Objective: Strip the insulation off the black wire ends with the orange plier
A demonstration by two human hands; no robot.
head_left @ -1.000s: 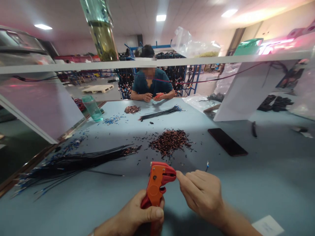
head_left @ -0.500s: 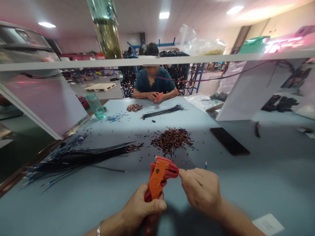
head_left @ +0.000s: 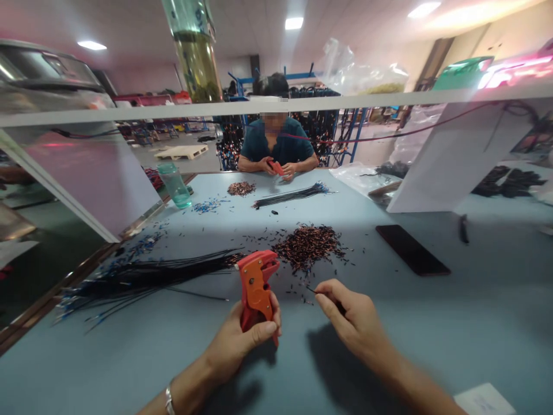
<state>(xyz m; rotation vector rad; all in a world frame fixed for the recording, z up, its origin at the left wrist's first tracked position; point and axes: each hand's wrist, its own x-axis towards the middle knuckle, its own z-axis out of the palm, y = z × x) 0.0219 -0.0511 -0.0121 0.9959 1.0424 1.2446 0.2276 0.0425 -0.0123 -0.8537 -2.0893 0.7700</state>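
Observation:
My left hand [head_left: 244, 340] is wrapped round the handles of an orange wire stripper [head_left: 256, 282], held upright above the blue table [head_left: 475, 323]. My right hand [head_left: 352, 320] is pinched on a short, thin dark piece of wire [head_left: 311, 290], a hand's width to the right of the stripper's jaws. A heap of small copper-and-black cut pieces [head_left: 309, 246] lies just beyond both hands. A bundle of long black wires with blue ends [head_left: 142, 275] stretches away to the left of the stripper.
A dark phone [head_left: 412, 249] lies at the right. A green cup [head_left: 175, 184] stands at the far left. Across the table a person in a dark shirt [head_left: 276, 147] handles a red tool, with another wire bundle [head_left: 291, 195] and pile [head_left: 241, 188] before them. A shelf rail [head_left: 276, 106] crosses overhead.
My left hand has swung the stripper up and to the left, away from my right hand. My right fingers have come off the jaws holding a short piece of wire.

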